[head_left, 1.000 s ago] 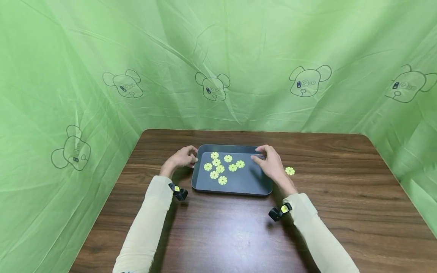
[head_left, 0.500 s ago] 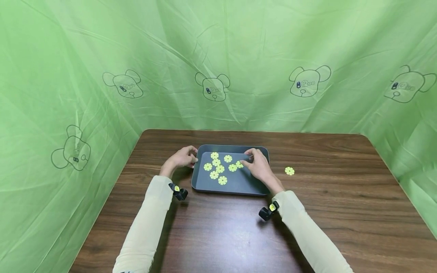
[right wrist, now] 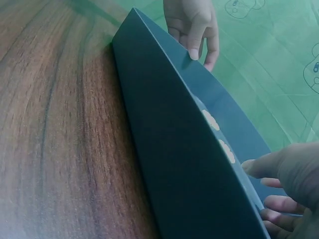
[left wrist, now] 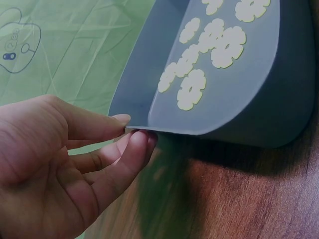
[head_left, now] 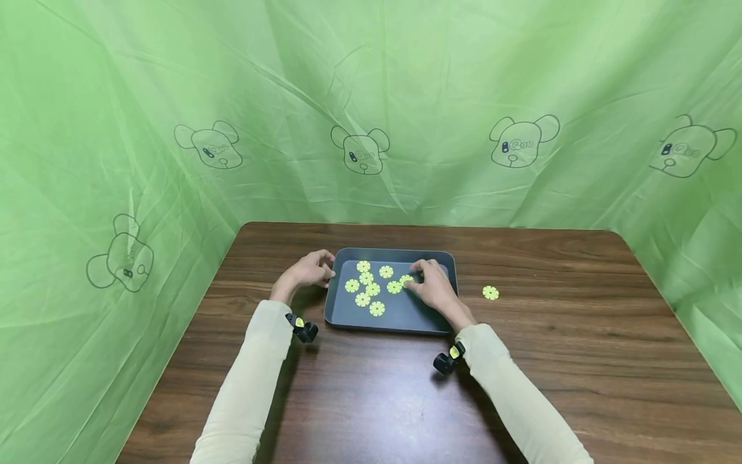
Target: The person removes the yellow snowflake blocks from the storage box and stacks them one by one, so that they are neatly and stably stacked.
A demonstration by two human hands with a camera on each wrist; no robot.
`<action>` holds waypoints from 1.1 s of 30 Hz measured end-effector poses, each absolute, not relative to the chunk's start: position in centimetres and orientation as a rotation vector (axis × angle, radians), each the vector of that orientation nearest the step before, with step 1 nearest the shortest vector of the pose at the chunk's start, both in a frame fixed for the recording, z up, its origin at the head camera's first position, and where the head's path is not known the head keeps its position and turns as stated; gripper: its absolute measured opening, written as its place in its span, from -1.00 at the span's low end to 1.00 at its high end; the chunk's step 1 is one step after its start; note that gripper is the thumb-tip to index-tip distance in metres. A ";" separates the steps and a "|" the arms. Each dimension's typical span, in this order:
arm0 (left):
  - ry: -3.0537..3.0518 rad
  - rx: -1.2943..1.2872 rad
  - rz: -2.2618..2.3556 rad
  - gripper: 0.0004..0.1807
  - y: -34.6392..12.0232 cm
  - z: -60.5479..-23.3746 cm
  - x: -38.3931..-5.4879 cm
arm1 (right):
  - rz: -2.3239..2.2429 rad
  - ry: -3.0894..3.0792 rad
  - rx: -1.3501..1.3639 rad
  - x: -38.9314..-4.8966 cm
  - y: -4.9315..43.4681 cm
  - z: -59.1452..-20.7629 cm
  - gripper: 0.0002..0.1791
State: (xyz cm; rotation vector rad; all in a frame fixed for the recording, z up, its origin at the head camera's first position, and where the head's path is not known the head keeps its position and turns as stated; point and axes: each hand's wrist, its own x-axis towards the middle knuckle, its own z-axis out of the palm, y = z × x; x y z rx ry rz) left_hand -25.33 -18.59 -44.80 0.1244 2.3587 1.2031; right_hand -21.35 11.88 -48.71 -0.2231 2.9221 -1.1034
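Note:
A dark grey baking tray (head_left: 426,319) lies on the wooden table. On its bottom are several flat yellow-green flower-shaped pieces (head_left: 377,309), mostly toward the left half. My left hand (head_left: 309,269) pinches the tray's left rim between thumb and fingers; the left wrist view shows the grip from close by. Inside the right half, my right hand (head_left: 435,290) reaches down with thumb and index finger apart. Its thumb tip partly covers the rightmost flower piece (head_left: 404,281); whether it touches that piece I cannot tell. In the right wrist view nothing shows between those fingers.
One more flower piece (head_left: 490,292) lies on the table to the right of the tray. The brown table (head_left: 580,348) extends to both sides and toward me. A green curtain (head_left: 440,77) printed with bear outlines hangs behind and at the sides.
My right hand has moved left within the tray, from its right end to the rightmost flower piece. The left hand has kept its hold on the rim.

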 end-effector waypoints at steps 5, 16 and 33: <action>2.359 0.123 1.205 -0.52 -18.6 -44.9 -25.3 | -1.029 2.927 -0.216 -21.5 11.7 -49.0 -0.60; 2.354 0.125 1.216 -0.52 -18.5 -44.7 -25.2 | -0.908 2.955 -0.218 -21.6 11.4 -49.2 -0.66; 2.371 0.133 1.195 -0.53 -18.4 -44.4 -24.9 | -1.023 2.921 -0.167 -21.5 11.9 -48.2 -0.79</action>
